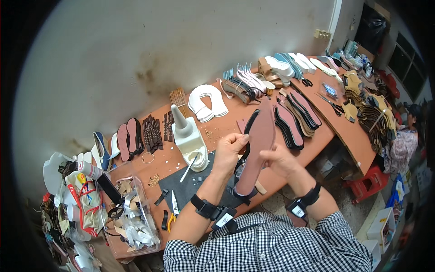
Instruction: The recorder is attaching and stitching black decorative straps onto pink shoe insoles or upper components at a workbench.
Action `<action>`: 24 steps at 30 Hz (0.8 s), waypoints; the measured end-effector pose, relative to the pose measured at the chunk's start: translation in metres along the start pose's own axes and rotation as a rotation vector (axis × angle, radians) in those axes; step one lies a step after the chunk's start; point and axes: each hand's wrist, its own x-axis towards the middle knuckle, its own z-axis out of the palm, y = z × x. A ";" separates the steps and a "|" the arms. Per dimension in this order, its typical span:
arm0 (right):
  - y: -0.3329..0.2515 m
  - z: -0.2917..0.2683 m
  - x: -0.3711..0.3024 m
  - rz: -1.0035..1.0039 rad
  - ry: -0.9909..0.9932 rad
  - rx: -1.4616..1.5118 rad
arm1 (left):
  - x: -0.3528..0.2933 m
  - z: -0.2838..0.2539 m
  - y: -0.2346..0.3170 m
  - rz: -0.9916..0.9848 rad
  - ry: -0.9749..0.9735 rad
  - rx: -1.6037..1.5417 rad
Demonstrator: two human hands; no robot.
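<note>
A long mauve shoe insole (260, 136) is held up over the table's front edge, its narrow end toward me. My left hand (230, 152) pinches a black strip (251, 124) along the insole's left edge. On the opposite edge, my right hand (283, 159) grips the insole with the thumb on its face; its other fingers are partly hidden behind. Below my left hand lies a dark grey mat (183, 192). A white glue pot (188, 140) with a tall grey cone stands on the mat's far side, and a white-handled brush (188, 168) leans in its opening.
Yellow-handled scissors (173, 211) lie left of my left forearm. A clear bin (131, 217) of scraps fills the near left. Stacked insoles (288, 122) lie beyond my right hand. White U-shaped pieces (207, 103) lie near the wall. A red stool (368, 183) and another person (403, 145) are at right.
</note>
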 end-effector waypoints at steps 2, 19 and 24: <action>0.016 0.016 -0.003 0.007 0.098 0.052 | 0.000 0.001 -0.001 -0.055 -0.025 0.026; 0.002 0.020 -0.003 -0.199 0.279 0.147 | -0.016 0.002 -0.031 -0.041 -0.063 0.141; 0.000 0.024 -0.001 -0.215 0.272 0.170 | -0.013 0.006 -0.037 0.058 0.023 0.180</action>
